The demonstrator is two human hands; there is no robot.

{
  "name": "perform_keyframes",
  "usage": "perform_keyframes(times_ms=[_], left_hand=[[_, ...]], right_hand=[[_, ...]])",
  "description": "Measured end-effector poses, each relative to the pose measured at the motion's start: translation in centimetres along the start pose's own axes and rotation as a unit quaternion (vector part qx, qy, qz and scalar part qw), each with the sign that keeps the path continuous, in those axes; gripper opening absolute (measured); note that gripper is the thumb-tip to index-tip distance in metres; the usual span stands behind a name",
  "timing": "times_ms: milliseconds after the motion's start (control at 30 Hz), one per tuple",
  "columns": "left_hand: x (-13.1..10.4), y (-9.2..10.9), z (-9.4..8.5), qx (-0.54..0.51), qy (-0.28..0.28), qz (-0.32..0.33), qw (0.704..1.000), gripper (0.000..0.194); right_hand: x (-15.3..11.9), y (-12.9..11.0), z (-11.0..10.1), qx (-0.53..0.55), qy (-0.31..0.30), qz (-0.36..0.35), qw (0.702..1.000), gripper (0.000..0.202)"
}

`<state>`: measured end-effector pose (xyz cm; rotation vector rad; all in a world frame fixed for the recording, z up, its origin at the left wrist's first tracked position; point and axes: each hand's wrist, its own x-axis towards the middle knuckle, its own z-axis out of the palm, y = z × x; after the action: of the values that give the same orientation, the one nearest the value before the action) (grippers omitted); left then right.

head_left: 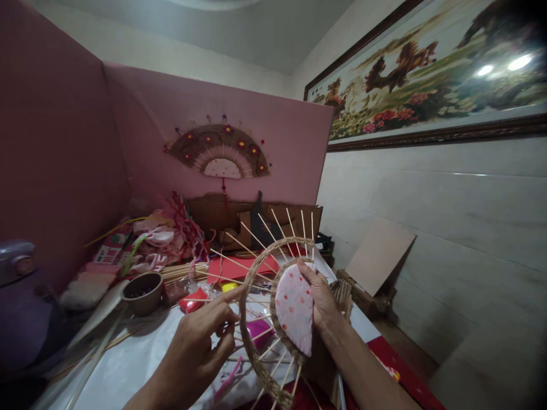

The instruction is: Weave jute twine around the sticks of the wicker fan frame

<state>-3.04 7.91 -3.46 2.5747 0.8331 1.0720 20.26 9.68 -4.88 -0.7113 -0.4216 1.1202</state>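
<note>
My right hand [321,297] clasps a half-round, red-spotted pink cloth panel [294,302]; my half-curled left hand [204,336], hold unclear, is by the brown braided arc [245,313].

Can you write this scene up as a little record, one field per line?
Right hand: holds a fan by its dotted cloth
Left hand: index finger at the woven outer band; touching or not, hard to tell
Fan's sticks: bare ends reach past the band
Pink panel: bears a flowered fan
Table: red paper, brown bowl
White wall: framed horse picture
</note>
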Motion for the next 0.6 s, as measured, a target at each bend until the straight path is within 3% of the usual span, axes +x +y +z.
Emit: perform_keyframes(times_ms=[233,600], left_hand=[[-0.1,-0.6,0.3,0.155,0.079,0.057,0.983,0.016],[-0.3,-0.7,-0.5,0.267,0.093,0.101,0.954,0.017]], right_hand=[[0.6,0.0,-0.5,0.017,0.009,0.011,1.0,0.024],[1.3,-1.0,-1.3,0.007,0.028,0.01,1.0,0.017]])
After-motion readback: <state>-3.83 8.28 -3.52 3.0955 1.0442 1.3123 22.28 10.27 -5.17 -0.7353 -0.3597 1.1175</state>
